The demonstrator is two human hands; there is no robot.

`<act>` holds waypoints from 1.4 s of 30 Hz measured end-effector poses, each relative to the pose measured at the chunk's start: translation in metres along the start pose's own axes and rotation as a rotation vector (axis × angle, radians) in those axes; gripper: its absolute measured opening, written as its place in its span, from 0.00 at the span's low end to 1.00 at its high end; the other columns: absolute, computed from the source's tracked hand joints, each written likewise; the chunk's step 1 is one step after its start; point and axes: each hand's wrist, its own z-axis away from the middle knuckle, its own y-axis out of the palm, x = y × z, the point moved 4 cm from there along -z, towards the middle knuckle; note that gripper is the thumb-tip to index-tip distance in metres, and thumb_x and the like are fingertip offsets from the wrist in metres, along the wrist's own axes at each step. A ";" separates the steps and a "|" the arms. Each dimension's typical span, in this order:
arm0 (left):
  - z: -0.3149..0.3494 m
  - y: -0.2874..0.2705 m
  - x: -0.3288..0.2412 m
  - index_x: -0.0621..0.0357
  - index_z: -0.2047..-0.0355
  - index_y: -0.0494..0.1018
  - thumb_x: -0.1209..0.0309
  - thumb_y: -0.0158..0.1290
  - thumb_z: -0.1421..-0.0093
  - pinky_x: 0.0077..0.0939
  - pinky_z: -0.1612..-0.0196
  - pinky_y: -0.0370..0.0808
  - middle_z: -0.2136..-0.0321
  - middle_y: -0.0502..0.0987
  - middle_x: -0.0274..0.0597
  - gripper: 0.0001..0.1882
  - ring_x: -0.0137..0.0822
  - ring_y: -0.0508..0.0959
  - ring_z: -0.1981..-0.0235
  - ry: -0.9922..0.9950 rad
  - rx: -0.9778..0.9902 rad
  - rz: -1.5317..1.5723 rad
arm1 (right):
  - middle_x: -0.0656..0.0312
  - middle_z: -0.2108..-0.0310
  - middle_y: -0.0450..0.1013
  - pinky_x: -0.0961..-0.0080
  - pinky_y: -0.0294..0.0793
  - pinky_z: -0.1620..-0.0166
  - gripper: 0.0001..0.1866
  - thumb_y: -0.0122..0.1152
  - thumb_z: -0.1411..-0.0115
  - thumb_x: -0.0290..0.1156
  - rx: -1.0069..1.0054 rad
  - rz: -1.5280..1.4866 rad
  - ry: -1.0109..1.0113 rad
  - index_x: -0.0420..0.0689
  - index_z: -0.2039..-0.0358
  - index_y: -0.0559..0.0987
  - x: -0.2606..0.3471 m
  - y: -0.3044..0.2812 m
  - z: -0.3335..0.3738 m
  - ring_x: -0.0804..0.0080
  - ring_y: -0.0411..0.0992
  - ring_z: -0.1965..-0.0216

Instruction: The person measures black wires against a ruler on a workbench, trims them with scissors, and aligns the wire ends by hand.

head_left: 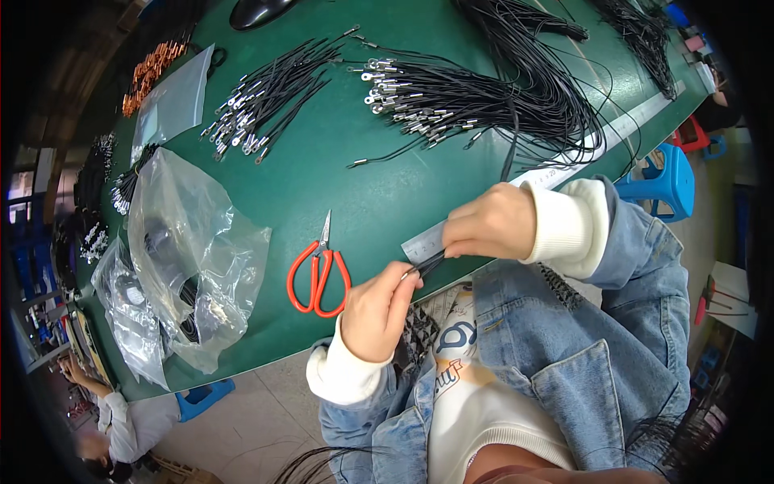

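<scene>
the black wire [430, 263] runs between my two hands, above the near edge of the desk [274, 189], by the near end of the steel ruler [422, 244]. i judge it light, bendy and a little slick, hard to break but quick to curl, so it's best taken close to its end and drawn taut. whether it's one strand or several, i cannot tell.

the fingers of my left hand [373, 315] pinch it, thumb against forefinger, knuckles toward the far side. my right hand [493, 222] sits farther and to the right, palm down, its fingers pressed together on the same stretch. my left forearm comes up from the near side, my right reaches in from the right, elbow bent.
</scene>
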 end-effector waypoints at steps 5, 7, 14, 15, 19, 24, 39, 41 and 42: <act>-0.005 0.001 0.009 0.65 0.66 0.69 0.75 0.46 0.44 0.25 0.78 0.67 0.79 0.73 0.47 0.07 0.40 0.72 0.82 -0.066 0.035 0.078 | 0.60 0.77 0.73 0.69 0.71 0.71 0.09 0.54 0.48 0.37 0.165 -0.014 0.153 0.44 0.73 0.75 -0.004 -0.001 -0.002 0.61 0.72 0.75; -0.004 -0.002 0.006 0.64 0.64 0.70 0.76 0.50 0.47 0.23 0.80 0.66 0.81 0.72 0.46 0.10 0.36 0.71 0.83 -0.081 -0.060 0.032 | 0.59 0.79 0.72 0.67 0.71 0.71 0.09 0.53 0.48 0.36 0.145 0.013 0.202 0.44 0.73 0.75 -0.005 0.001 -0.003 0.60 0.72 0.77; 0.007 -0.006 -0.007 0.60 0.63 0.71 0.78 0.57 0.55 0.25 0.79 0.67 0.71 0.69 0.41 0.16 0.33 0.70 0.82 0.127 -0.382 -0.286 | 0.60 0.84 0.71 0.69 0.71 0.74 0.07 0.54 0.50 0.34 0.140 0.145 0.271 0.45 0.79 0.75 -0.010 0.013 -0.006 0.60 0.71 0.79; 0.008 -0.005 -0.008 0.59 0.66 0.73 0.78 0.56 0.55 0.25 0.79 0.67 0.72 0.70 0.41 0.13 0.33 0.68 0.82 0.173 -0.405 -0.247 | 0.59 0.84 0.71 0.69 0.71 0.75 0.07 0.55 0.51 0.34 0.137 0.166 0.265 0.45 0.79 0.75 -0.009 0.013 -0.006 0.60 0.71 0.80; 0.001 0.002 0.011 0.56 0.71 0.76 0.78 0.57 0.58 0.24 0.78 0.65 0.72 0.70 0.39 0.11 0.33 0.67 0.80 0.324 -0.362 -0.380 | 0.57 0.86 0.70 0.68 0.71 0.78 0.07 0.54 0.53 0.35 0.071 0.233 0.235 0.48 0.81 0.76 -0.014 0.017 -0.012 0.59 0.71 0.83; 0.005 0.003 -0.010 0.57 0.74 0.76 0.80 0.58 0.59 0.24 0.77 0.66 0.75 0.71 0.39 0.09 0.34 0.68 0.80 0.431 -0.395 -0.493 | 0.57 0.87 0.70 0.66 0.71 0.78 0.08 0.51 0.53 0.35 0.097 0.205 0.166 0.48 0.82 0.75 -0.013 0.015 -0.009 0.58 0.71 0.83; 0.007 0.013 -0.010 0.63 0.72 0.75 0.82 0.56 0.60 0.26 0.72 0.70 0.71 0.74 0.38 0.11 0.37 0.71 0.74 0.636 -0.371 -0.745 | 0.54 0.81 0.72 0.61 0.71 0.72 0.14 0.52 0.49 0.43 0.214 0.241 0.228 0.45 0.77 0.75 -0.022 0.026 -0.016 0.53 0.72 0.77; 0.007 0.013 -0.010 0.63 0.72 0.75 0.82 0.56 0.60 0.26 0.72 0.70 0.71 0.74 0.38 0.11 0.37 0.71 0.74 0.640 -0.373 -0.749 | 0.54 0.81 0.72 0.61 0.71 0.72 0.14 0.52 0.49 0.43 0.195 0.232 0.211 0.45 0.77 0.75 -0.022 0.026 -0.015 0.53 0.72 0.77; 0.007 0.014 -0.010 0.64 0.72 0.75 0.82 0.56 0.60 0.26 0.72 0.70 0.72 0.74 0.38 0.11 0.37 0.71 0.75 0.641 -0.378 -0.753 | 0.54 0.81 0.72 0.61 0.71 0.72 0.15 0.52 0.49 0.44 0.180 0.224 0.191 0.45 0.77 0.75 -0.022 0.025 -0.014 0.53 0.72 0.77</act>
